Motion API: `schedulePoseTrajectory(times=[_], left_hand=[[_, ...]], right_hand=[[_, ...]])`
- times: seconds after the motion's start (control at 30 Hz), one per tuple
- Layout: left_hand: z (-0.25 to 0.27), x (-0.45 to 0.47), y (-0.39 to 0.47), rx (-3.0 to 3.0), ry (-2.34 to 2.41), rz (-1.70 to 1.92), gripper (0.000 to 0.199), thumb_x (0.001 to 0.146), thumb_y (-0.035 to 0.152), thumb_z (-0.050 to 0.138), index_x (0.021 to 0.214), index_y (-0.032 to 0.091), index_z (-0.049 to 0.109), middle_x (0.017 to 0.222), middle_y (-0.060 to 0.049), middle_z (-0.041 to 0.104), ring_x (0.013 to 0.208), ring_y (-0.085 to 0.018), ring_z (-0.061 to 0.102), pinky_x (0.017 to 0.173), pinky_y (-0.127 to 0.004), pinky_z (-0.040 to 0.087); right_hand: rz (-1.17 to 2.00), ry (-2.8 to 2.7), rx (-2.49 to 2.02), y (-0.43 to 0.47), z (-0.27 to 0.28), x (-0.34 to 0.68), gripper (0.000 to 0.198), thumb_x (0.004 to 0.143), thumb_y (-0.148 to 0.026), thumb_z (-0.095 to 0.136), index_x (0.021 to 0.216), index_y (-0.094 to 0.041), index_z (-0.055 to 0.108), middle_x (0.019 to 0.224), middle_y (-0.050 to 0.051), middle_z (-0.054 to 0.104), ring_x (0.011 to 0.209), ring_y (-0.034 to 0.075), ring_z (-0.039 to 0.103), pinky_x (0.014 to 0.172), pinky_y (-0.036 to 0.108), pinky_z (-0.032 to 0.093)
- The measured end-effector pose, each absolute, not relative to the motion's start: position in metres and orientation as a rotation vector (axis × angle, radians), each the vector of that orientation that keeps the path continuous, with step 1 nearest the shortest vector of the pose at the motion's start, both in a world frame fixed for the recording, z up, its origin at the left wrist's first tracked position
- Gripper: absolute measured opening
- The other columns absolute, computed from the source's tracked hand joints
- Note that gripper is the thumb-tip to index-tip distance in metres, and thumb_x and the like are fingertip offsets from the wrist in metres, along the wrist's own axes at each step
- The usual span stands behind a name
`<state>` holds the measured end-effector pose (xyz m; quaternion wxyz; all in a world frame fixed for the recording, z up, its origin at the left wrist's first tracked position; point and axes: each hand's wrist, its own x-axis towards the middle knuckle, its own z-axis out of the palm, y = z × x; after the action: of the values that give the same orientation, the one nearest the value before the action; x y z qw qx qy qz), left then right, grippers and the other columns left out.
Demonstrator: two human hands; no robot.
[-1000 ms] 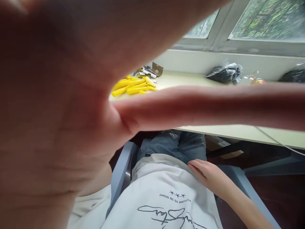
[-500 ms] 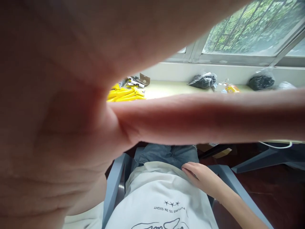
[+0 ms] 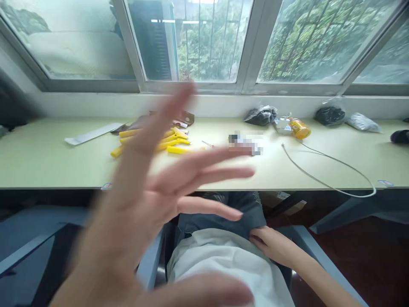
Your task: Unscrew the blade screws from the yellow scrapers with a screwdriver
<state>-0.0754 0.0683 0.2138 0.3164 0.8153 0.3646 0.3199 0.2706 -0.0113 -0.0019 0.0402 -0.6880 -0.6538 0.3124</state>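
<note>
Left hand (image 3: 140, 213) raised, blurred, fingers splayed, empty, near side of desk (image 3: 47, 162); right hand (image 3: 271, 245) flat on lap, empty.

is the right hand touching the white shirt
Touching. The head view shows the right hand lying flat on the white shirt at the lap, with no gap visible.
</note>
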Motion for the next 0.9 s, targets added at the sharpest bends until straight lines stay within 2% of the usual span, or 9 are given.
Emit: schedulePoseTrajectory(times=[0.03,0.07,0.1,0.17,0.27,0.37,0.47,0.67,0.9], left_hand=[[0.207,-0.063,0.073,2.045,0.792,0.729,0.096,0.083,0.063,0.073,0.159,0.051,0.016,0.14,0.007,0.061,0.13,-0.026,0.06,0.094,-0.038,0.064],[0.195,-0.051,0.079,1.998,0.631,0.584,0.072,0.092,0.048,0.07,0.154,0.05,0.034,0.138,0.007,0.063,0.123,-0.021,0.064,0.096,-0.033,0.062],[0.179,-0.039,0.085,1.959,0.606,0.421,0.047,0.094,0.044,0.068,0.14,0.043,0.056,0.13,0.007,0.068,0.112,-0.017,0.068,0.095,-0.029,0.061],[0.137,-0.02,0.098,1.916,0.649,0.228,0.025,0.096,0.04,0.062,0.118,0.031,0.071,0.103,0.004,0.075,0.096,-0.016,0.07,0.091,-0.027,0.057],[0.067,-0.001,0.114,1.947,0.757,0.161,0.023,0.095,0.029,0.059,0.112,0.022,0.073,0.093,-0.003,0.075,0.087,-0.02,0.07,0.08,-0.031,0.056],[0.015,0.002,0.128,1.992,0.866,0.13,0.026,0.092,0.02,0.061,0.116,0.018,0.072,0.1,-0.009,0.072,0.096,-0.023,0.067,0.09,-0.041,0.053],[-0.017,-0.005,0.142,1.958,0.925,0.133,0.021,0.094,0.024,0.064,0.112,0.016,0.07,0.098,-0.006,0.069,0.097,-0.021,0.066,0.092,-0.043,0.053],[-0.052,-0.01,0.17,1.78,0.929,0.205,0.024,0.102,0.034,0.057,0.101,0.012,0.065,0.074,0.001,0.064,0.061,-0.01,0.06,0.062,-0.026,0.053],[-0.065,-0.013,0.181,1.731,0.933,0.301,0.027,0.102,0.037,0.058,0.097,0.012,0.064,0.07,0.003,0.061,0.054,-0.008,0.054,0.051,-0.021,0.046]], right_hand=[[0.956,-1.979,-2.128,-0.01,-0.005,0.275,0.038,0.098,-0.035,0.039,0.083,-0.019,0.071,0.086,0.004,0.073,0.073,0.01,0.063,0.065,0.02,0.036],[0.948,-1.958,-2.143,-0.009,-0.007,0.279,0.039,0.097,-0.035,0.04,0.08,-0.018,0.07,0.082,0.004,0.072,0.07,0.01,0.061,0.064,0.02,0.034],[0.934,-1.938,-2.154,-0.008,-0.009,0.283,0.039,0.097,-0.034,0.04,0.077,-0.017,0.069,0.079,0.004,0.071,0.068,0.009,0.059,0.063,0.02,0.033],[0.896,-1.901,-2.166,-0.005,-0.011,0.287,0.039,0.097,-0.034,0.04,0.077,-0.016,0.069,0.077,0.004,0.07,0.067,0.008,0.057,0.064,0.02,0.033],[0.825,-1.855,-2.171,-0.001,-0.011,0.289,0.04,0.098,-0.035,0.037,0.082,-0.017,0.069,0.081,0.005,0.071,0.073,0.01,0.061,0.068,0.02,0.036],[0.792,-1.832,-2.17,-0.001,-0.015,0.288,0.042,0.099,-0.037,0.034,0.084,-0.018,0.069,0.086,0.005,0.071,0.077,0.011,0.063,0.07,0.02,0.038],[0.817,-1.817,-2.188,-0.003,-0.027,0.289,0.04,0.097,-0.038,0.038,0.084,-0.018,0.07,0.084,0.006,0.071,0.075,0.011,0.062,0.068,0.02,0.04],[0.822,-1.756,-2.247,0.0,-0.047,0.301,0.034,0.092,-0.035,0.044,0.08,-0.019,0.072,0.085,0.006,0.07,0.08,0.014,0.063,0.075,0.023,0.046],[0.759,-1.613,-2.3,0.001,-0.049,0.321,0.033,0.09,-0.035,0.045,0.084,-0.019,0.073,0.095,0.008,0.072,0.088,0.016,0.066,0.081,0.024,0.05]])
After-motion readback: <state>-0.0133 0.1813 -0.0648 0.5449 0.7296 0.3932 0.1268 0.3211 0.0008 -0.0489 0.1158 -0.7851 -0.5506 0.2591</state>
